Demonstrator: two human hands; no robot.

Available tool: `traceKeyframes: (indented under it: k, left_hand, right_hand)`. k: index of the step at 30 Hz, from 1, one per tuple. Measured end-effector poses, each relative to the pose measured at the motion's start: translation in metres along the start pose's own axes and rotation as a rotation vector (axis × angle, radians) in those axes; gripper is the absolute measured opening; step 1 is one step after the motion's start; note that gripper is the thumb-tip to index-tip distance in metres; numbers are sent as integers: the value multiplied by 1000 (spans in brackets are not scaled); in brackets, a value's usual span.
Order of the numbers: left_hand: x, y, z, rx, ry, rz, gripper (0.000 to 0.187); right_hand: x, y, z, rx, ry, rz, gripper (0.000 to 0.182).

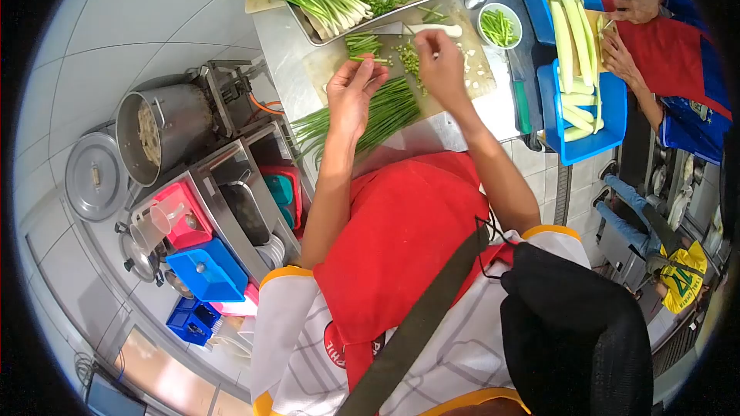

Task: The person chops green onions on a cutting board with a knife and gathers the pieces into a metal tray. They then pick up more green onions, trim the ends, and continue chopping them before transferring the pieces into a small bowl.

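Observation:
My left hand (pixel 353 96) is over the cutting board (pixel 320 69), its fingertips closed on a short green onion piece (pixel 379 61). Cut green stalks (pixel 362 44) lie just beyond it. To its right my right hand (pixel 442 69) is raised with curled fingers; whatever they hold is too small to name. Behind that hand, a knife with a white handle (pixel 441 31) lies on the board. Chopped green bits (pixel 408 60) sit between my hands. Long green onion stalks (pixel 385 112) lie across the board's near edge, partly behind my left wrist.
A metal tray (pixel 312 33) holds whole and chopped green onions. At right are a white bowl (pixel 499 25), a green-handled knife (pixel 523 108) and blue bins (pixel 609 127) of pale vegetables. A co-worker's hands (pixel 620 54) are beyond them. A large pot (pixel 181 119) is left.

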State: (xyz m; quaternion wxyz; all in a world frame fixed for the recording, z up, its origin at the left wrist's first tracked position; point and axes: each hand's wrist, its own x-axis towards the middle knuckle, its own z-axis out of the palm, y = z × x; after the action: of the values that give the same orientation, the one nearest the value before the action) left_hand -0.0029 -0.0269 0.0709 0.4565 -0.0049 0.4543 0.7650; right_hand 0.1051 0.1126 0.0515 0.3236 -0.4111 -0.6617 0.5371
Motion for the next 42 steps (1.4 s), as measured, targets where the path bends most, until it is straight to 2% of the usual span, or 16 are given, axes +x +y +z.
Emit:
traceKeyframes:
  k: [1,5,8,12,15,18,19,20,22,23,25,26,28,31,34,42]
  left_hand:
    - [-2,5,3,18,-14,2,15]
    - [-2,16,13,89,-63,2,20]
    - [3,14,18,216,-59,22,24]
    - [8,3,25,327,-116,49,25]
    - [6,-4,34,397,-163,63,27]
    - [-4,-1,31,418,-165,24,28]
    - [-6,2,12,662,-132,113,27]
    - [-6,5,-7,906,-99,203,27]
    - [-1,15,-44,1027,23,168,26]
    - [2,17,-54,1141,147,140,25]
    - [7,13,-57,1287,145,223,24]
    - [7,12,-58,1433,138,305,22]
    - [4,9,-48,1485,163,334,22]
    - [5,5,-35,1557,193,351,22]
    - [5,0,-33,1603,198,378,18]
    - [9,-2,-47,1559,42,520,9]
  right_hand:
    - [14,7,-10,-306,16,-287,14]
    - [54,25,-37,-668,-55,-442,14]
    - [39,-14,-34,-183,-181,-139,26]
    - [-1,-45,-35,37,-432,20,25]
    - [-11,-43,-39,45,-368,27,20]
    - [-1,-23,-68,-208,-159,-78,16]
    - [5,-32,-83,-335,-73,-41,14]
    - [15,-8,-100,-339,39,-166,13]
    - [33,8,-131,-502,161,-179,13]
    - [40,15,-144,-628,133,-174,19]
    - [50,18,-152,-793,69,-240,26]
    - [51,22,-150,-790,63,-245,26]
    - [44,6,-126,-856,32,-469,30]
    - [19,5,-67,-629,-112,-622,32]
    - [-14,-3,-10,-699,-332,-610,26]
    - [-17,19,35,-858,-425,-722,15]
